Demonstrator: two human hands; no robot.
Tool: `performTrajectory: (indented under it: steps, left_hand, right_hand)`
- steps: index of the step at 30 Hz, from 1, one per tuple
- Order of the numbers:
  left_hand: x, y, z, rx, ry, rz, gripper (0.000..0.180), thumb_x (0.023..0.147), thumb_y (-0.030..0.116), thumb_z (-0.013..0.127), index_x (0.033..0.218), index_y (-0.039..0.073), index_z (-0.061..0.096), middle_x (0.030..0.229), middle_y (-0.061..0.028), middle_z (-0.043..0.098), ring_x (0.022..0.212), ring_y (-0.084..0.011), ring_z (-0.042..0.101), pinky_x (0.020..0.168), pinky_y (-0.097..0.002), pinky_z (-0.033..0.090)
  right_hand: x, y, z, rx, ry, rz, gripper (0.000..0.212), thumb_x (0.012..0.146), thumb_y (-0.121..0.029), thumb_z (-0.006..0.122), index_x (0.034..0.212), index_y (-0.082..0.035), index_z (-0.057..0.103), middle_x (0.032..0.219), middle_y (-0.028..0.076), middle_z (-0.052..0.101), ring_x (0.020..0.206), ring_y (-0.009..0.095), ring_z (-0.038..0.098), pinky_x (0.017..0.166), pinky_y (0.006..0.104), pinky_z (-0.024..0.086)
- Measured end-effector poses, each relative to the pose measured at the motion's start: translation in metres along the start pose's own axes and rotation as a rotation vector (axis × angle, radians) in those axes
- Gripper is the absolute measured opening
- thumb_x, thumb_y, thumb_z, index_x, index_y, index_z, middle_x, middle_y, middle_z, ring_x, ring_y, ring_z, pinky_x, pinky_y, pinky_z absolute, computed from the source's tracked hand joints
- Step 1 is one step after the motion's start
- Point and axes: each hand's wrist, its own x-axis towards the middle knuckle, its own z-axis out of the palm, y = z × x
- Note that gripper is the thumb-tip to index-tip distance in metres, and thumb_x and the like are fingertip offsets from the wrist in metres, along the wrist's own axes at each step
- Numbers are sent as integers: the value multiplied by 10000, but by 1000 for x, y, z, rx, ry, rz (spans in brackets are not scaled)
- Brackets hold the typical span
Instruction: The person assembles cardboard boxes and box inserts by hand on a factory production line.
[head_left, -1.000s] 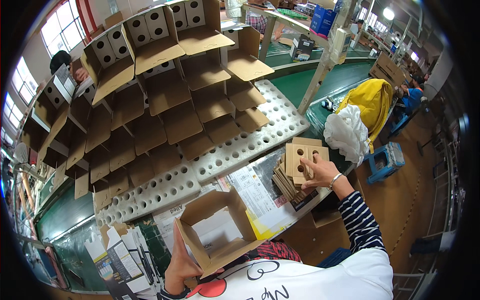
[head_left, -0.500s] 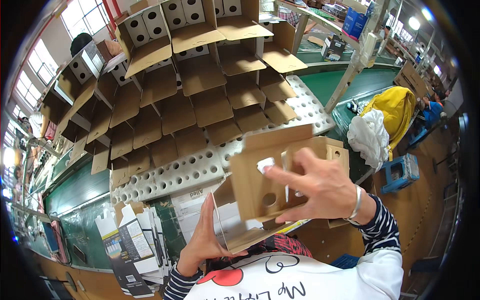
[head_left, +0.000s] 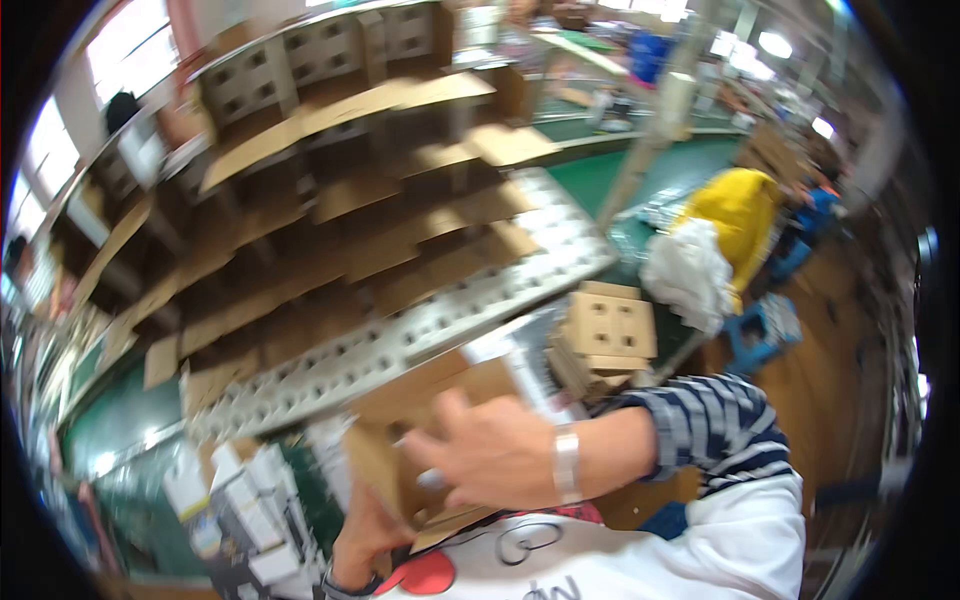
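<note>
An open cardboard box (head_left: 430, 380), brown inside, is tilted in front of my body. My left hand (head_left: 362, 535) is closed on its lower left side, partly hidden by the wall. My right hand (head_left: 495, 455), with a silver bracelet at the wrist, reaches over the box. Its bent fingers are on a brown cardboard insert (head_left: 385, 455) at the box's left side. One hole in the insert shows by the fingertips; the rest is behind the hand. Motion blur softens the fingers and the insert's edges.
Several open brown boxes (head_left: 345, 200) are stacked at the back, behind a white foam board (head_left: 565, 222) with holes. Cardboard inserts (head_left: 618, 325) are piled at right, near a white bag (head_left: 690, 275) and yellow cloth (head_left: 735, 215). Flattened cartons (head_left: 250, 525) lie at left; a blue stool (head_left: 765, 335) stands right.
Both hands and the box have moved left and nearer my body. The insert, earlier above the box, is now down in it. The view has shifted, and the pile of inserts is uncovered.
</note>
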Motion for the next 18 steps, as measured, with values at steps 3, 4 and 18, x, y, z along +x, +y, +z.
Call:
performTrajectory:
  steps: [3, 4, 18]
  left_hand:
    - [-11, 35, 7, -191, 147, -84, 1294, 428, 345, 951, 1413, -14, 194, 1371, -174, 396, 1186, -254, 493, 971, -402, 433]
    - [-4, 78, 4, -197, 110, -49, 1294, 428, 345, 951, 1413, -14, 194, 1371, -174, 396, 1186, -254, 493, 971, -402, 433]
    - [37, 82, 12, -191, 189, 83, 1110, 466, 224, 872, 1378, 11, 276, 1331, -175, 379, 1232, -312, 397, 1022, -409, 338]
  right_hand:
    - [20, -2, 12, 73, -139, -93, 693, 691, -350, 759, 1205, 19, 477, 930, 256, 553, 859, 328, 604, 621, 375, 524]
    - [24, 2, 15, 112, -150, -92, 708, 674, -326, 770, 1216, 23, 477, 935, 258, 557, 878, 336, 599, 653, 385, 523]
    - [21, 24, 64, 174, -208, -6, 726, 671, -413, 738, 1243, -34, 504, 854, 168, 651, 901, 338, 610, 753, 402, 505]
